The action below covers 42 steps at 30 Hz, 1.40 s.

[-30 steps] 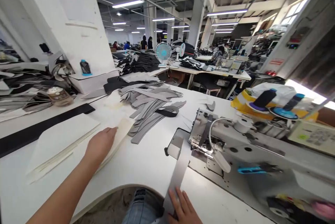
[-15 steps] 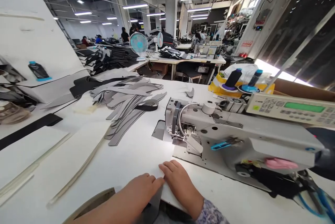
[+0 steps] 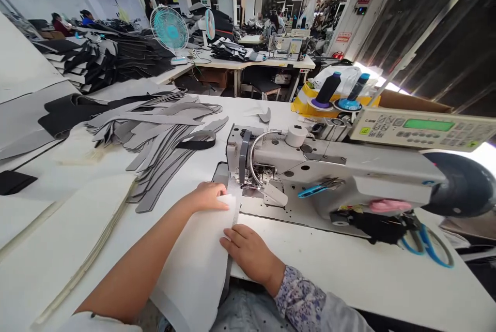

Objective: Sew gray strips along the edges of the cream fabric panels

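My left hand [image 3: 207,197] grips the upper end of a white fabric panel [image 3: 196,249], thumb on top, just left of the sewing machine's needle area. My right hand [image 3: 251,252] holds the panel's right edge lower down, fingers bent together over it; its thumb is hidden. The panel slopes off the table's front edge towards my lap. A grey layer shows along its right side and at its lower left. The grey sewing machine [image 3: 287,161] stands right of my hands, and the panel's tip lies close to its presser foot, not clearly under it.
Grey strips [image 3: 163,166] lie piled at the left, near stacked white panels [image 3: 89,234]. A blue thread snipper [image 3: 320,188] rests on the machine bed. Blue-handled scissors [image 3: 428,244] are at the right. Thread cones [image 3: 328,89] and a control panel [image 3: 418,127] stand behind; fans [image 3: 169,29] are farther back.
Both hands were together near the table's front edge. The left has moved up towards the machine. The white panel now lies under the hands, and the view has tilted down and turned right.
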Each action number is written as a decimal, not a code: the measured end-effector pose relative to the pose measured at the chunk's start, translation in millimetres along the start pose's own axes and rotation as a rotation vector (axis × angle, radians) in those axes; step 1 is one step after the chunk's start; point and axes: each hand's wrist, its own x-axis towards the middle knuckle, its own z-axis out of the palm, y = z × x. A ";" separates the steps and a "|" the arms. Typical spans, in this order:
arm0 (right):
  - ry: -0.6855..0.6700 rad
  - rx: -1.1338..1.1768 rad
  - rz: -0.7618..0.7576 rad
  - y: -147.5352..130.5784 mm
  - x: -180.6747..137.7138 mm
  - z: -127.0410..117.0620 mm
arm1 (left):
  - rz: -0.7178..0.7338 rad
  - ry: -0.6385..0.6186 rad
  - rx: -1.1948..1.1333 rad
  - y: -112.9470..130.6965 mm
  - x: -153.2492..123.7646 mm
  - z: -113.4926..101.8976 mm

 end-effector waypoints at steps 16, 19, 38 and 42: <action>-0.045 -0.044 0.202 1.5 3.9 17.5 | -0.059 -0.011 -0.147 5.1 14.4 1.5; -0.061 -0.032 0.205 1.7 6.7 11.8 | -0.089 0.003 -0.088 8.3 17.0 0.7; -0.106 0.059 0.293 7.9 16.6 6.6 | -0.062 0.004 0.093 20.3 37.0 -5.0; -0.088 0.033 0.296 10.9 17.9 8.2 | -0.076 -0.003 0.105 22.9 46.8 -7.3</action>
